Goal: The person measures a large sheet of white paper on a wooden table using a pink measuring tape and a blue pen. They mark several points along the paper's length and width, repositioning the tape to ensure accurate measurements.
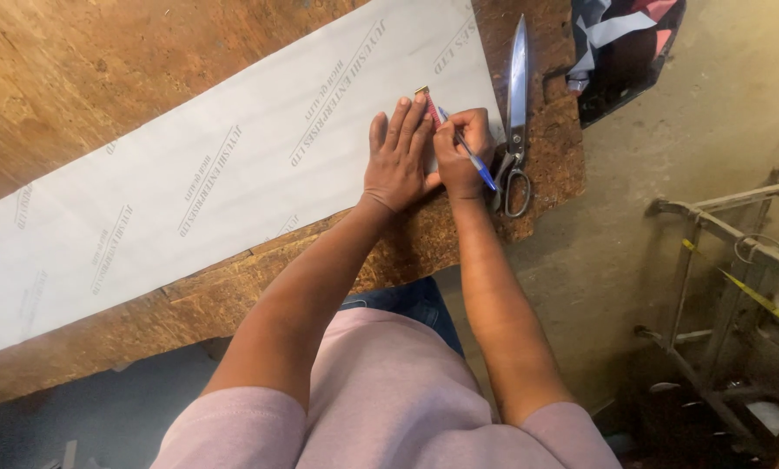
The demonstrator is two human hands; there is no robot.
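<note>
Nearest the camera we saw a pink shirt (pixel 389 408) and a strip of blue jeans (pixel 411 300), with both bare forearms reaching up onto the chipboard table (pixel 85 69). On it lay a long pale sheet (pixel 233 165) printed with grey lettering, running from lower left to upper right. The left hand (pixel 398 156) lay flat with its fingers spread, pressing down a small red measuring strip (pixel 430 106) near the sheet's right end. Just beside it, touching, the right hand (pixel 460 152) was curled, pinching a blue pen (pixel 469 152) whose tip met the sheet by the strip. Just right of that hand, large metal scissors (pixel 515 104) lay closed on the table. Beyond the edge were patterned cloth (pixel 619 43) and a metal frame (pixel 719 260) on the floor. We saw no containers.
</note>
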